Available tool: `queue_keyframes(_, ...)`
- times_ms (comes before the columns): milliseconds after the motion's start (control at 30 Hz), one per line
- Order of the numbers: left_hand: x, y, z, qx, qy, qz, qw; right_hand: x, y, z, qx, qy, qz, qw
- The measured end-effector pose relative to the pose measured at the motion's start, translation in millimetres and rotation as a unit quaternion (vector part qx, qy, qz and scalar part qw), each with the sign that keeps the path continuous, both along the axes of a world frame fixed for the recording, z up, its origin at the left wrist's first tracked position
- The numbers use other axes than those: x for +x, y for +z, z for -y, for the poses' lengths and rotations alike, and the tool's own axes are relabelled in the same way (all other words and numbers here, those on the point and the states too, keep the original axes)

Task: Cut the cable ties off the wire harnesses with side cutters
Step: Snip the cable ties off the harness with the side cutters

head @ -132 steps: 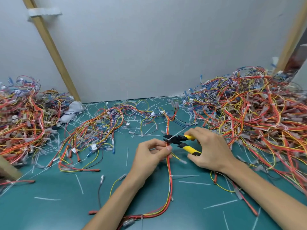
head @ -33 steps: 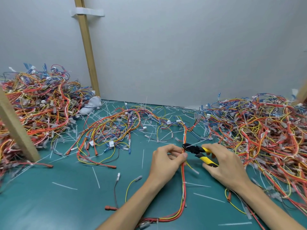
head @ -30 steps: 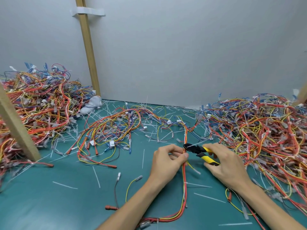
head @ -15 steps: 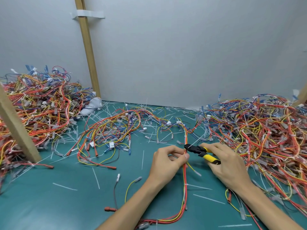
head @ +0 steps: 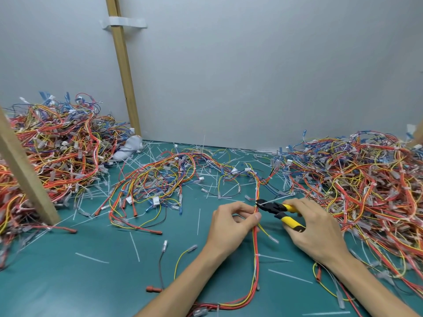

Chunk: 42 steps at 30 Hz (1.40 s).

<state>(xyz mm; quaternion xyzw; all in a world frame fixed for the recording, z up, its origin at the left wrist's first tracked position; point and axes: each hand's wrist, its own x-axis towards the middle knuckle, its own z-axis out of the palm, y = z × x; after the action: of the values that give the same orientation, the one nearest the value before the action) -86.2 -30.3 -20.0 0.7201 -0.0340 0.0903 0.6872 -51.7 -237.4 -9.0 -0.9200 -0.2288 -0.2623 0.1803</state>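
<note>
A red, orange and yellow wire harness point(head: 256, 252) runs up the middle of the green mat. My left hand point(head: 231, 225) pinches its bundle between thumb and fingers. My right hand point(head: 318, 229) grips the yellow-and-black side cutters point(head: 278, 210), whose black jaws sit against the bundle just above my left thumb. A white cable tie point(head: 272, 200) sticks out to the right at the jaw tips. The harness's far end spreads into a loose tangle point(head: 160, 181) toward the left.
Big heaps of wire harnesses lie at the left point(head: 50, 147) and right point(head: 357, 179). Cut white tie pieces point(head: 135, 245) litter the green mat point(head: 91, 282). Wooden posts stand at the near left point(head: 25, 177) and back point(head: 123, 65). A grey wall closes the back.
The cutters' jaws have crept up along the bundle to the tie above my left thumb. The camera has turned left since the oldest frame. My left hand keeps its pinch.
</note>
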Motion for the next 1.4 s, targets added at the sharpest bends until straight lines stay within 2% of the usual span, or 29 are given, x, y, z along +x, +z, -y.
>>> queue_keyframes(233, -1.7, 0.2, 0.9, 0.006, -0.001, 0.001, 1.000, -2.5, -0.5, 0.5, -0.020, -0.029, 0.000, 0.999)
queue_keyframes(800, -3.3, 2.5, 1.2, 0.002, -0.002, -0.018, 1.000, -3.3, 1.4, -0.5, -0.035, -0.026, -0.034, 0.998)
queue_keyframes(933, -4.3, 5.7, 1.6, -0.010, -0.009, -0.022, 1.000, -3.4, 1.3, -0.7, -0.029, -0.029, -0.029, 0.999)
queue_keyframes(1100, -7.6, 12.6, 0.9, -0.070, -0.047, -0.064, 0.994, -3.9, 2.8, -0.9, -0.018, -0.036, 0.007, 0.999)
queue_keyframes(1400, -7.6, 12.0, 1.4, -0.052, -0.047, -0.064, 0.996, -1.1, 2.4, -0.1, -0.028, -0.015, 0.019, 0.999)
